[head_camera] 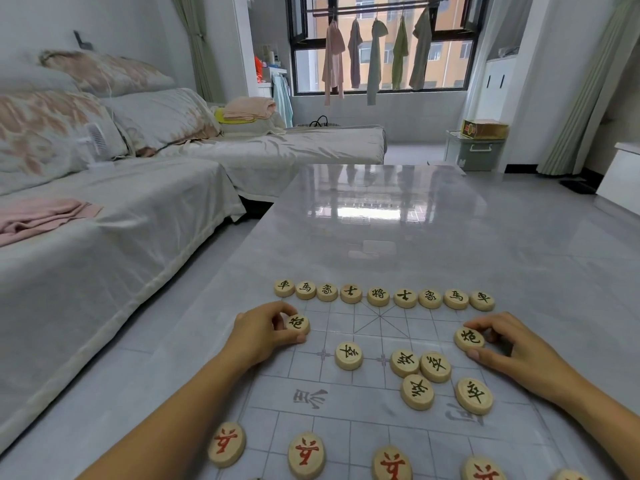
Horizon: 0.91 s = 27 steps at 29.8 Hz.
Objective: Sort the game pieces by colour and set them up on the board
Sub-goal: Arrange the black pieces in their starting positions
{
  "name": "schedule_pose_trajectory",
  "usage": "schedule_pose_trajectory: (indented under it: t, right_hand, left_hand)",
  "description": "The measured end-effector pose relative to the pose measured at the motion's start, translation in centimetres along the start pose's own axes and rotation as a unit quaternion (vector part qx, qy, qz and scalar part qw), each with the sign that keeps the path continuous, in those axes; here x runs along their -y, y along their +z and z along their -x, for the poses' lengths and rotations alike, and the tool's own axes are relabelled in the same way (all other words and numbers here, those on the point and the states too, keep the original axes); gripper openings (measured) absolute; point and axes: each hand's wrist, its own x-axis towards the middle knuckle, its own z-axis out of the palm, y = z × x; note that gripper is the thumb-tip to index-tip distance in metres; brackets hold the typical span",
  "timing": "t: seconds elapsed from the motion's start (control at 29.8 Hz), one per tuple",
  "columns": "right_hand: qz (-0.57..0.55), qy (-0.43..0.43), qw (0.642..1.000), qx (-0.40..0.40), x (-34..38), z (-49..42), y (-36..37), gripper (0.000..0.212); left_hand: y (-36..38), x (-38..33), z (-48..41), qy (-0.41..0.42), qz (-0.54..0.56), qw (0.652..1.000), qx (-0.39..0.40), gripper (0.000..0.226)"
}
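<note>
A thin clear board [367, 407] with grey grid lines lies on the glossy table. Along its far edge stands a row of several round wooden black-lettered pieces [378, 296]. My left hand [263, 332] pinches a black-lettered piece [298, 323] on the board's left side. My right hand [509, 344] pinches a matching black-lettered piece [469, 338] on the right side. Several more black-lettered pieces [417, 392] lie loose in the middle, one alone [349, 355] to the left. Red-lettered pieces [306, 454] line the near edge.
The grey glossy table [381, 216] stretches away beyond the board. A sofa with a pale cover [104, 237] runs close along the table's left side. A storage box [474, 150] stands on the floor far behind.
</note>
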Motion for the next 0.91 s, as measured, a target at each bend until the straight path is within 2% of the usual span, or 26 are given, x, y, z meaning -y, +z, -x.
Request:
schedule_pose_trajectory:
  t: [0.17,0.3,0.37,0.4,0.47,0.54,0.57,0.64,0.67,0.7,0.77,0.8,0.84,0.91]
  right_hand:
    - [0.004,0.001,1.0,0.002,0.0,-0.1,0.0,0.077]
    - [0.003,-0.005,1.0,0.009,-0.2,0.0,-0.1,0.069]
    - [0.021,-0.008,1.0,0.009,0.1,0.0,0.0,0.045]
    - [0.019,-0.016,1.0,0.016,0.1,0.0,-0.1,0.04]
    - [0.023,-0.015,0.999,0.023,-0.2,-0.1,-0.1,0.051]
    - [0.034,-0.007,0.999,0.017,0.1,0.0,-0.1,0.028]
    - [0.033,0.003,0.999,0.017,0.1,0.0,-0.1,0.036]
    - [0.026,0.004,1.0,0.01,0.0,0.0,-0.1,0.067]
    - [0.025,0.001,1.0,0.006,0.2,0.0,-0.1,0.068]
    - [0.026,0.0,1.0,0.009,0.4,0.1,-0.2,0.06]
    - [0.026,-0.006,1.0,0.014,0.7,0.2,-0.2,0.031]
    - [0.028,-0.006,0.999,0.021,0.6,0.1,-0.2,0.026]
    - [0.029,-0.002,0.999,0.024,0.4,0.1,-0.2,0.023]
    - [0.036,-0.008,0.999,0.02,0.8,0.2,-0.3,0.034]
  left_hand:
    - [1.1,0.3,-0.1,0.005,0.024,0.999,-0.047,0.032]
    - [0.4,1.0,-0.4,0.003,0.058,0.998,0.012,0.039]
    - [-0.1,1.3,-0.7,0.01,0.061,0.997,0.038,0.036]
    - [-0.1,1.4,-0.8,0.012,0.061,0.997,0.04,0.032]
    - [0.0,1.3,-0.9,0.015,0.063,0.997,0.029,0.027]
    - [0.4,1.3,-0.9,0.019,0.058,0.998,0.012,0.026]
    - [0.5,1.3,-0.9,0.021,0.055,0.998,0.006,0.026]
    - [0.6,1.4,-0.9,0.026,0.057,0.998,0.001,0.027]
    - [0.6,1.5,-0.9,0.028,0.058,0.998,0.0,0.028]
    - [0.5,1.6,-0.9,0.03,0.06,0.998,0.001,0.029]
    - [0.6,1.7,-0.9,0.032,0.063,0.997,0.0,0.031]
    - [0.6,1.7,-0.9,0.032,0.064,0.997,-0.001,0.032]
    - [0.6,1.7,-0.9,0.033,0.066,0.997,-0.004,0.033]
    - [0.6,1.6,-0.9,0.034,0.068,0.997,-0.01,0.034]
